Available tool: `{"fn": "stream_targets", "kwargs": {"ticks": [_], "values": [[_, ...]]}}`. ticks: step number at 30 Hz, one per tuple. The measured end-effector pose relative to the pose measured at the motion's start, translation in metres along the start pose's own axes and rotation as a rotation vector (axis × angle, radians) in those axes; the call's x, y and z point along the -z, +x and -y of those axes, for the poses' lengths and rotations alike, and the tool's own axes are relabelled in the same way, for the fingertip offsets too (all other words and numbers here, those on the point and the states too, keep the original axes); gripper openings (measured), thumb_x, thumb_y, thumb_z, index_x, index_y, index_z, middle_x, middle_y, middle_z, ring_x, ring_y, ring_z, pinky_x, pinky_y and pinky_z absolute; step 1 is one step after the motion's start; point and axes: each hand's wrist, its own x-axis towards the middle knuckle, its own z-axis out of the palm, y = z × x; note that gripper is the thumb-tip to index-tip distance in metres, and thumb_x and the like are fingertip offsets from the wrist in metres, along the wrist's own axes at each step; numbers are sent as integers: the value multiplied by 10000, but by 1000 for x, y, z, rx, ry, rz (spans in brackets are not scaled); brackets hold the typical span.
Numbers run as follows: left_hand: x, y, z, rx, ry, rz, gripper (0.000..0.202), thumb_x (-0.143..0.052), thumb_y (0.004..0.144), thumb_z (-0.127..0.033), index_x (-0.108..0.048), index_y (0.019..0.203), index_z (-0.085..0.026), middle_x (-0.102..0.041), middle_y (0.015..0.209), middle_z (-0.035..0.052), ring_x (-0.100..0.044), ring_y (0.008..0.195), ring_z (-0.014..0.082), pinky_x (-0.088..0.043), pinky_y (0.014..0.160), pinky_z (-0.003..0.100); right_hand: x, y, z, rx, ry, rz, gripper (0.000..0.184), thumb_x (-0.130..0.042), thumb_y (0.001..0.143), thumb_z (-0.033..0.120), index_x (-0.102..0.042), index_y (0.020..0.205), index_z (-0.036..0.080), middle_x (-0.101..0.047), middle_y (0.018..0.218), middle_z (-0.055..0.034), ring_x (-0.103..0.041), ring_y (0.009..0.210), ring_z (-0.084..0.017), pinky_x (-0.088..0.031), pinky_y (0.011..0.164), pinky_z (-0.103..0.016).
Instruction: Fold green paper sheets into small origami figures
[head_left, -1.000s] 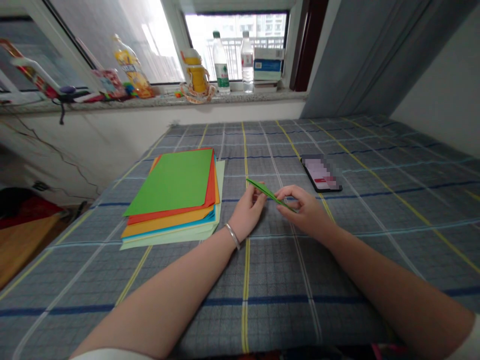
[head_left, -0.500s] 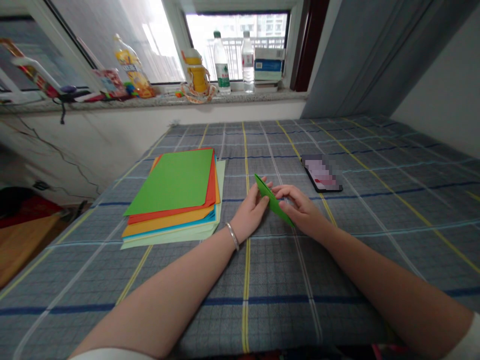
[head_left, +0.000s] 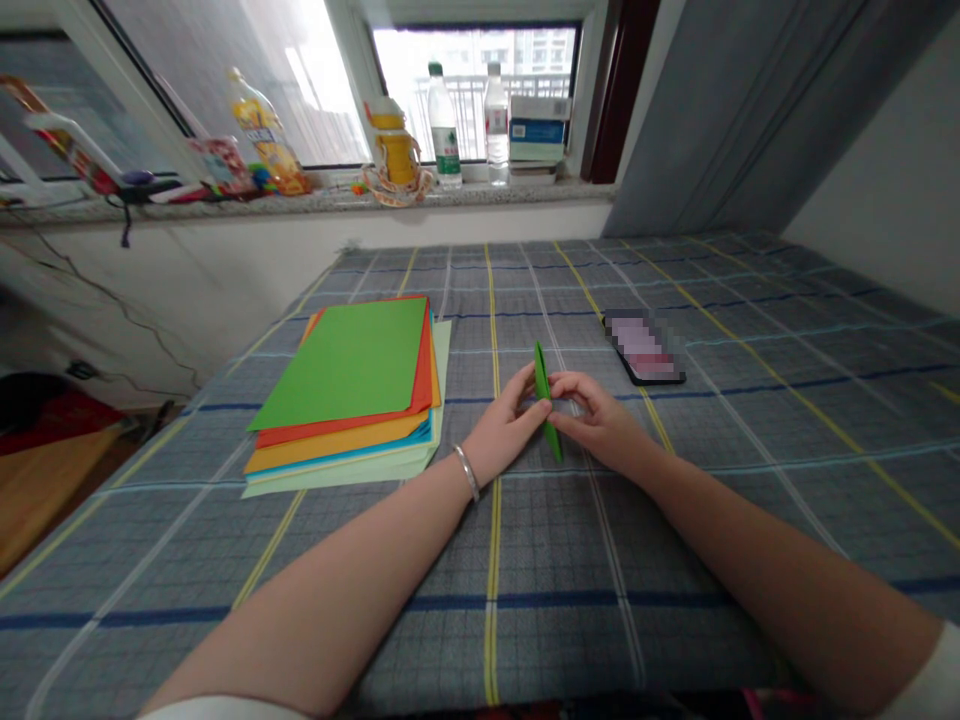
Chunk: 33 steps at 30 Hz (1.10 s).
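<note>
A small folded piece of green paper [head_left: 545, 400] stands on edge between my hands, seen nearly edge-on. My left hand [head_left: 514, 420], with a silver bangle [head_left: 466, 472] at its wrist, pinches the paper from the left, thumb on the near part. From the other side my right hand [head_left: 592, 412] grips it too, with thumb and fingertips at its right face. Some fingertips of the left hand are hidden behind the paper. Left of the hands lies a stack of coloured paper [head_left: 352, 360], green on top, with orange, yellow, blue and pale green sheets below.
A phone [head_left: 643, 346] lies right of my hands on the checked cloth [head_left: 420, 640]. Along the windowsill [head_left: 517, 194] behind stand a yellow cup [head_left: 397, 150], several bottles and some boxes [head_left: 537, 130]. A grey curtain [head_left: 697, 120] hangs at the back right.
The folded green paper has turned from a slant to almost upright and edge-on to me. My left hand has shifted slightly right, and both hands still hold the paper.
</note>
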Motion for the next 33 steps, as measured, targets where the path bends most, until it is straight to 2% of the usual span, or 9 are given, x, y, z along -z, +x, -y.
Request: {"fn": "stream_targets", "kwargs": {"ticks": [4, 12, 14, 17, 19, 23, 26, 30, 33], "values": [[0, -1, -3, 45, -73, 5, 637, -660, 801, -396, -408, 1364, -236, -423, 1445, 110, -396, 1342, 264, -303, 1137, 442, 1, 1, -3, 37, -25, -12, 187, -622, 832, 351, -539, 969, 256, -576, 1156, -74, -530, 1153, -218, -445, 986, -438], [2, 2, -4, 74, -158, 11, 631, -683, 776, -363, -462, 1353, -230, -496, 1400, 95, -465, 1292, 272, -331, 1123, 458, 0, 1, -4, -18, 44, -15, 251, -656, 803, 360, -548, 997, 245, -586, 1145, -78, -561, 1121, -213, -453, 993, -435], [3, 3, -5, 78, -163, 17, 636, -685, 776, -361, -462, 1357, -228, -506, 1392, 95, -460, 1296, 274, -321, 1128, 461, -1, 1, -3, -54, 87, -17, 292, -667, 790, 369, -542, 1024, 247, -581, 1162, -80, -575, 1103, -213, -499, 937, -414], [4, 3, -6, 66, -178, 33, 652, -691, 776, -353, -448, 1367, -224, -460, 1431, 103, -433, 1318, 273, -305, 1135, 457, -1, -1, 0, -145, 165, 2, 331, -659, 789, 364, -516, 1065, 251, -579, 1183, -86, -593, 1093, -224, -575, 765, -356], [4, 3, -5, 49, -188, 41, 678, -700, 773, -344, -421, 1381, -233, -419, 1459, 107, -409, 1335, 270, -297, 1136, 456, -1, -1, 4, -200, 173, 11, 340, -646, 793, 352, -505, 1085, 249, -577, 1199, -94, -603, 1084, -230, -586, 664, -311], [4, 2, 1, -6, -216, 10, 755, -716, 770, -317, -322, 1413, -277, -469, 1403, 109, -435, 1310, 256, -316, 1112, 475, -1, -1, 11, -233, 150, 9, 344, -626, 807, 311, -504, 1120, 242, -577, 1223, -91, -627, 1044, -206, -580, 686, -285], [4, 2, 4, -35, -225, 25, 678, -704, 783, -284, -367, 1370, -271, -493, 1372, 105, -451, 1294, 248, -317, 1108, 474, 1, -1, 11, -254, 190, 8, 349, -585, 822, 274, -489, 1155, 238, -600, 1207, -86, -661, 938, -180, -571, 686, -280], [6, 4, 4, -25, -196, 84, 553, -675, 792, -253, -471, 1306, -232, -440, 1428, 102, -398, 1334, 262, -279, 1133, 464, 3, -2, 7, -259, 141, -13, 398, -551, 821, 230, -472, 1211, 238, -600, 1239, -84, -669, 744, -132, -555, 628, -269], [8, 5, 4, -11, -201, 104, 556, -651, 793, -247, -481, 1322, -226, -436, 1440, 93, -396, 1335, 269, -275, 1135, 463, 3, -3, 6, -250, 76, -25, 411, -541, 828, 231, -479, 1235, 232, -610, 1244, -81, -672, 792, -150, -559, 666, -288]]}}
